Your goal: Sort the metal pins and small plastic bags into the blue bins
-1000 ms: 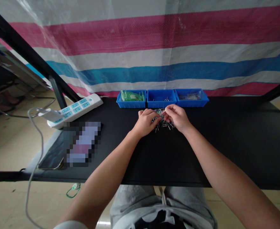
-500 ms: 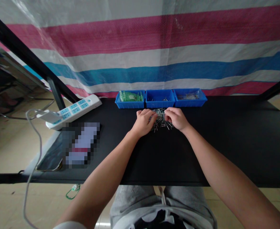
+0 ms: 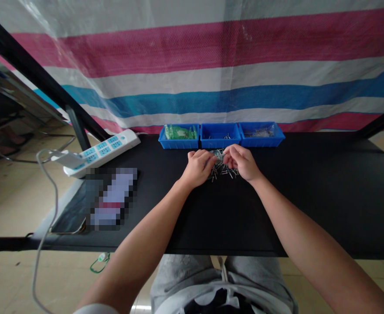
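A small heap of thin metal-legged parts (image 3: 223,170) lies on the black table (image 3: 309,196), just in front of three blue bins. My left hand (image 3: 198,168) rests curled at the heap's left edge, its fingertips pinched on something small I cannot make out. My right hand (image 3: 242,162) is curled at the heap's right side, thumb and fingers pinched together near the left hand's fingertips. What the two pinches hold is too small to name.
Three blue bins stand in a row at the back: the left one (image 3: 178,136) holds green pieces, the middle (image 3: 220,135) a few small parts, the right (image 3: 261,134) a clear bag. A white power strip (image 3: 102,151) and a blurred flat object (image 3: 110,198) lie at the left.
Both hands stay over the heap. The right hand has shifted slightly toward the left hand, and the fingertips now meet above the parts.
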`<state>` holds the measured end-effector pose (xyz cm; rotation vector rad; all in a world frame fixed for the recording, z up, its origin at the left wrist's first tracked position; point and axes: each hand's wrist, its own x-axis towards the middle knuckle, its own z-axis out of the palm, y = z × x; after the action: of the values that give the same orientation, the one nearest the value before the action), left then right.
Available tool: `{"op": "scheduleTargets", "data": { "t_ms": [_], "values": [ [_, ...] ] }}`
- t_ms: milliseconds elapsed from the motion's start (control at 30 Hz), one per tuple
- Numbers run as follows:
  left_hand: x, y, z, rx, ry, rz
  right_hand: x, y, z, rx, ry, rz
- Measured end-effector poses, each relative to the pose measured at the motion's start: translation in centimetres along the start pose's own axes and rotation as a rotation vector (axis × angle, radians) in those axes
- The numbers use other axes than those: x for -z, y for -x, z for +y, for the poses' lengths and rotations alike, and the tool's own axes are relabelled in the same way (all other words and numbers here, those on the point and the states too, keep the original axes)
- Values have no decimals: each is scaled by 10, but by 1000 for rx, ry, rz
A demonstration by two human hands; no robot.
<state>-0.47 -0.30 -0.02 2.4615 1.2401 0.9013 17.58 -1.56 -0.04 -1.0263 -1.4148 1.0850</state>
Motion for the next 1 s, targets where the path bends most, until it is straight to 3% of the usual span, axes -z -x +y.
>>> {"op": "scheduleTargets", "data": {
  "t_ms": [267, 367, 600, 1000],
  "values": [
    [1, 1, -1, -53, -2, -126, 3, 3, -2, 7, -83, -70],
    [0, 1, -1, -26, 36, -107, 4, 1, 3, -3, -87, 1],
    [-4, 1, -3, 155, -3, 62, 13, -8, 15, 56, -145, 219],
    [-5, 0, -2, 128, -31, -43, 22, -18, 27, -36, -141, 259]
  ]
}}
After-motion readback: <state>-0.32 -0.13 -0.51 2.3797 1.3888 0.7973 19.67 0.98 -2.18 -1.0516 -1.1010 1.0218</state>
